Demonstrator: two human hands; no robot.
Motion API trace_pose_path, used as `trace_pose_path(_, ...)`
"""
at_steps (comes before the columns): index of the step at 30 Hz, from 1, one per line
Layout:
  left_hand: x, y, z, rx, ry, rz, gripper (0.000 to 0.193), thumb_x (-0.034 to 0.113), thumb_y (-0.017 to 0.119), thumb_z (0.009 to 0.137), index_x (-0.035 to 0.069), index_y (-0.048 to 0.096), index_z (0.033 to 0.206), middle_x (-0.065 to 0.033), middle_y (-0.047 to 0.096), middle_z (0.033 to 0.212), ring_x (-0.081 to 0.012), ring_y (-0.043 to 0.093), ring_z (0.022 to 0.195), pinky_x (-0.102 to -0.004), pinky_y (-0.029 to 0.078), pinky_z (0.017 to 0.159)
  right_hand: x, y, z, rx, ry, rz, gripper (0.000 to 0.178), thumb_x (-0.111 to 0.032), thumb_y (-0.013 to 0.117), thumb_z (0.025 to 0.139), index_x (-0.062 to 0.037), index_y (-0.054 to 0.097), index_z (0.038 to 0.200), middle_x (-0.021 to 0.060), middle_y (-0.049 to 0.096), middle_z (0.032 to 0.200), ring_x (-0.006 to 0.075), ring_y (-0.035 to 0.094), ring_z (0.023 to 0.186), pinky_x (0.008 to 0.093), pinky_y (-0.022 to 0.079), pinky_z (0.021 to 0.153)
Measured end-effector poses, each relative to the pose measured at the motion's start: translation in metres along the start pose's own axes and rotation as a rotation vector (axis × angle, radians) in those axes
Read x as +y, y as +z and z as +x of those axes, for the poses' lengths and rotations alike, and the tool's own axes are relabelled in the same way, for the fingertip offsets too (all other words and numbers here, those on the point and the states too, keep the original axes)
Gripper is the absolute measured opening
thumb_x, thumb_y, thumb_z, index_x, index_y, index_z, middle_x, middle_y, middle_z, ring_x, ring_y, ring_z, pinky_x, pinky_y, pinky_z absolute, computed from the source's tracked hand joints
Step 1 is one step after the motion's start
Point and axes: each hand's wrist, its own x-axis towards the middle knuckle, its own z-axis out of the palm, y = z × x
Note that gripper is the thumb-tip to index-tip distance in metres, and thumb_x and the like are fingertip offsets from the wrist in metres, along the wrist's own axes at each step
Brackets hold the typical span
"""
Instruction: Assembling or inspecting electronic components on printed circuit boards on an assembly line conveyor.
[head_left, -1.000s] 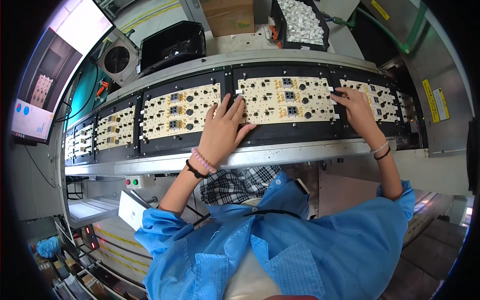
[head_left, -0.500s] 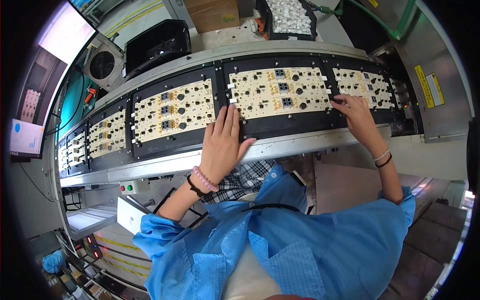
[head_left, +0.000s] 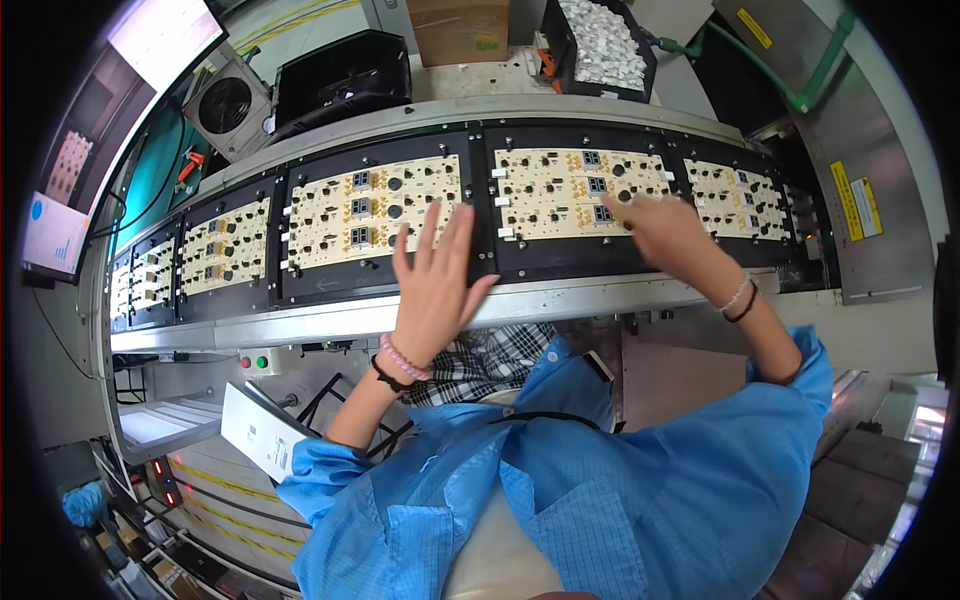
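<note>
My left hand [head_left: 435,285] is open with its fingers spread, over the right end of a cream circuit board [head_left: 335,245] in a black carrier. Whether the fingertips press on it cannot be told. My right hand [head_left: 675,235] is closed, its index finger reaching to the lower middle of the neighbouring board [head_left: 545,195], beside the lowest dark digit display [head_left: 603,215]. Its other fingers are curled and hidden, so anything in them cannot be made out. White connectors [head_left: 505,233] line this board's left edge.
More boards sit in carriers along the rail, such as one at the right [head_left: 735,200] and one at the left [head_left: 225,245]. Behind stand a black bin of white parts [head_left: 605,50], an empty-looking black bin [head_left: 340,80], a cardboard box [head_left: 460,30] and a fan [head_left: 225,105]. A monitor [head_left: 110,130] is at left.
My right hand has moved left from the board's right edge to its lower middle, its fingers curling in. My left hand's fingers have spread apart. The whole view has shifted slightly.
</note>
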Motion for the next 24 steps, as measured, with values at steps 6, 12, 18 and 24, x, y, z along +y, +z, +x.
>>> trace_pose_path(6,-0.061,-0.02,-0.044,0.145,-0.18,-0.038,0.056,0.021,0.06,0.092,0.002,0.041,0.141,-0.0107,0.047,0.145,-0.0336,0.032,0.143,-0.0515,0.016,0.116,0.008,-0.023,0.048,-0.297,-0.091,0.145,0.034,-0.014,0.049,0.088,-0.0077,0.069,0.115,0.0196,0.062,0.069,0.0387,0.061,0.063,0.0472,0.05,0.064)
trace_pose_path(12,-0.107,-0.028,-0.067,0.329,-0.348,-0.085,0.038,0.01,0.057,0.092,0.005,0.054,0.129,-0.0104,0.057,0.13,-0.0325,0.044,0.133,-0.0483,0.024,0.112,0.008,-0.017,0.062,-0.234,0.012,0.097,0.036,-0.016,0.047,0.089,-0.0029,0.066,0.117,0.0219,0.065,0.071,0.0359,0.063,0.064,0.0458,0.051,0.065)
trace_pose_path(18,-0.111,-0.028,-0.072,0.389,-0.346,-0.076,0.033,0.009,0.055,0.091,0.006,0.058,0.124,-0.0075,0.062,0.121,-0.029,0.049,0.126,-0.048,0.028,0.11,0.013,-0.05,0.088,-0.246,0.117,0.272,0.03,-0.017,0.049,0.084,-0.001,0.071,0.097,0.0218,0.067,0.079,0.0376,0.063,0.065,0.042,0.052,0.067)
trace_pose_path(24,-0.116,-0.034,-0.074,0.371,-0.335,-0.117,0.034,0.008,0.057,0.089,0.004,0.057,0.123,-0.0082,0.061,0.12,-0.0299,0.05,0.123,-0.0492,0.029,0.11,0.021,-0.054,0.132,-0.561,0.169,0.301,0.041,-0.031,0.05,0.099,-0.0002,0.07,0.083,0.0105,0.061,0.056,0.0186,0.055,0.047,0.0309,0.045,0.053)
